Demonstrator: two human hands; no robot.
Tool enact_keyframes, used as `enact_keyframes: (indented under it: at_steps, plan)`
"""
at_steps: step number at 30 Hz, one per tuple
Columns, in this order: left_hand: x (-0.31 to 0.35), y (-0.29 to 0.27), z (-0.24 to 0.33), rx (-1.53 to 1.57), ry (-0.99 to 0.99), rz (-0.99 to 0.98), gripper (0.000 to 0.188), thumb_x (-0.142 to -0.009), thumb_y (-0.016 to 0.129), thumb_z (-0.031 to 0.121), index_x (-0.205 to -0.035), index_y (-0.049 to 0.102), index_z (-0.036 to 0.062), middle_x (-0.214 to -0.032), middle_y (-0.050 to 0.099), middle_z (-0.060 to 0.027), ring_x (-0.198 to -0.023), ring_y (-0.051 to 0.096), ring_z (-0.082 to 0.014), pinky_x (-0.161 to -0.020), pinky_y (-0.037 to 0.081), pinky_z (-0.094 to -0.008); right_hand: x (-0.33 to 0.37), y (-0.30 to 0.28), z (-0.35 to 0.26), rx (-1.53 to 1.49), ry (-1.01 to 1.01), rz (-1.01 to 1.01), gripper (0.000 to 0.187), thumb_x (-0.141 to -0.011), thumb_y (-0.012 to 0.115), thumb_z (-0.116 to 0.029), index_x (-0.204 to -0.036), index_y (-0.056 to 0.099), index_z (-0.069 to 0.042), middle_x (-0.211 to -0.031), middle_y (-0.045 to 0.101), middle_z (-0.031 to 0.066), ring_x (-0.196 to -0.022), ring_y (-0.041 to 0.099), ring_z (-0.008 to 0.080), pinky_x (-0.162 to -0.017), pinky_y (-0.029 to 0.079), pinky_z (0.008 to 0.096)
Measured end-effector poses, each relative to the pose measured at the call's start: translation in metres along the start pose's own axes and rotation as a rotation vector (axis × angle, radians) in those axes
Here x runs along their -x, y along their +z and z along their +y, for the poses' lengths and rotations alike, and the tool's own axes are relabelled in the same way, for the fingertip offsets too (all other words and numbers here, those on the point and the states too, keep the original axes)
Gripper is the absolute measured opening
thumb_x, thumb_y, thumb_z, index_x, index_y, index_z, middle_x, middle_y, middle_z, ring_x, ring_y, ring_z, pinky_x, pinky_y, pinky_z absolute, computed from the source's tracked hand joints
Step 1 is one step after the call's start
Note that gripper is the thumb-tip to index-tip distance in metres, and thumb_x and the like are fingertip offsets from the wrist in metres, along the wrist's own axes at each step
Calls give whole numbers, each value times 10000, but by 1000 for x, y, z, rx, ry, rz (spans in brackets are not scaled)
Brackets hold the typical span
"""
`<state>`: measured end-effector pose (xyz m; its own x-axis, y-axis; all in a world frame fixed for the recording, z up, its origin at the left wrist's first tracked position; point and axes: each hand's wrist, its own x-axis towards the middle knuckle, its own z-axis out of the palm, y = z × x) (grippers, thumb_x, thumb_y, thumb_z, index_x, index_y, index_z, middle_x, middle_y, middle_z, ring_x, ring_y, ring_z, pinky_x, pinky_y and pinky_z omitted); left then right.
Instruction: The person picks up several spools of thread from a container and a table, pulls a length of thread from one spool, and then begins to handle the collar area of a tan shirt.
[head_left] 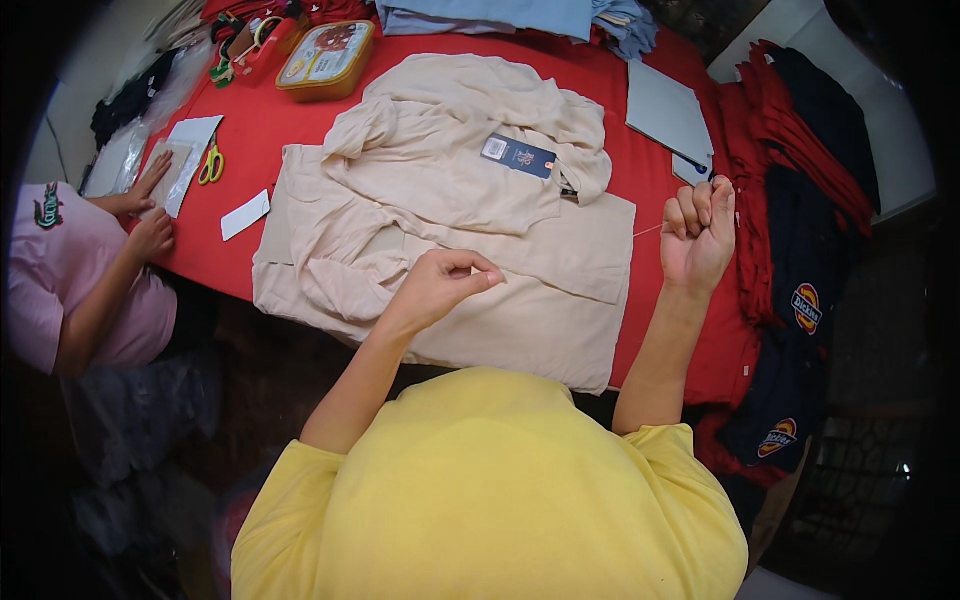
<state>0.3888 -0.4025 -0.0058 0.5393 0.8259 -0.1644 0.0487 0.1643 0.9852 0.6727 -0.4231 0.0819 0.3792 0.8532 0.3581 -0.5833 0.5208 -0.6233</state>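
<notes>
A beige long-sleeved garment lies partly folded in front of me, with a navy hang tag resting on its upper right part. My left hand is closed over the cloth's lower middle, thumb and forefinger pinched together; what they hold, if anything, is too small to make out. To the right of the garment, my right hand is raised with its fingers curled shut. A thin pale thread runs from it toward the cloth. Where the thread ends is not visible.
Yellow scissors, a white card and a lidded plastic tub lie to the left on the red cloth. A person's hand presses a clear packet there. White cardboard and stacked red and navy clothes are on the right.
</notes>
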Motion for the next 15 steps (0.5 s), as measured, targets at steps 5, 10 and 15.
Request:
enact_keyframes:
  at_steps: [5,10,15]
  plan:
    - [0,-4,4,-70,-80,-32,128,-786,691,142,-814,709,18,-750,609,13,-668,455,-45,-613,352,-214,-1,-6,-7,5,-17,-14,149,-985,448,-210,-932,489,-78,-618,306,-31,-504,242,61,-445,233,213]
    - [-1,-4,1,-148,126,-23,97,-771,678,117,-804,708,31,-736,571,16,-657,427,-51,-604,344,-219,-1,-6,-12,2,-5,-36,142,-984,451,-207,-935,488,-78,-617,302,-30,-508,244,61,-448,233,213]
    - [-3,-6,-2,-179,138,2,88,-756,672,105,-794,704,33,-700,515,31,-651,396,-52,-597,325,-218,-4,-11,-17,10,-60,-33,134,-979,461,-202,-952,502,-77,-613,303,-31,-507,243,64,-454,234,213]
